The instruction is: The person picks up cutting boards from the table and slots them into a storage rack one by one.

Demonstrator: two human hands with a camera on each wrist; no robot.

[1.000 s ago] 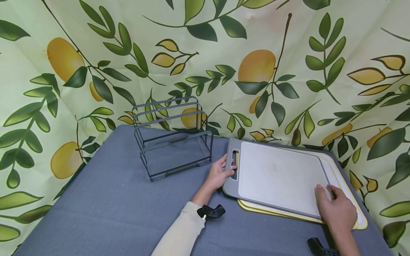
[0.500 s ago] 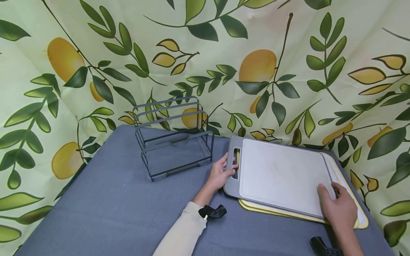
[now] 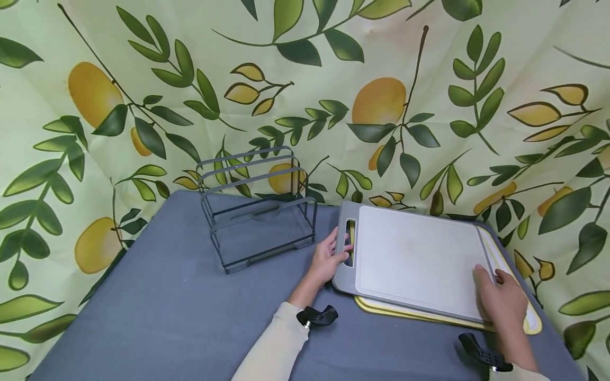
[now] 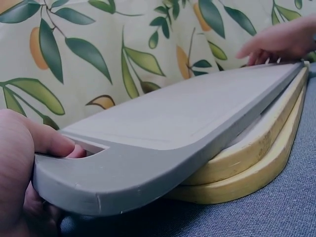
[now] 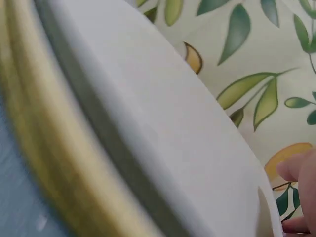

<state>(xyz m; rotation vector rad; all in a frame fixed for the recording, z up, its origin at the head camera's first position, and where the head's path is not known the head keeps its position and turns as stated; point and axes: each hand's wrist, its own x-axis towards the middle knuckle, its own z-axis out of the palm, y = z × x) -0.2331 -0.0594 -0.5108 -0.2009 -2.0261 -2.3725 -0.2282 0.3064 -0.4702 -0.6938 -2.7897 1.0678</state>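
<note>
The left hand (image 3: 329, 256) gripped the grey cutting board (image 3: 414, 259) by its handle slot — the right hand (image 3: 502, 301) held its far edge, fingers curled over.

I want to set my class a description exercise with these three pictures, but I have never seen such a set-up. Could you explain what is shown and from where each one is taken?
No machine here: a person works with two bare hands, wearing three cameras. The wide picture comes from a camera on the head, looking down at a blue-grey table with leaf-and-lemon cloth behind. The other two come from small cameras strapped at each wrist, so they show close, tilted views.

On the table stand a grey wire rack and a stack of cutting boards. The left hand grips the handle slot of the grey cutting board on top. The right hand holds its opposite end. The left wrist view shows that handle end raised off the yellow-edged boards beneath.
</note>
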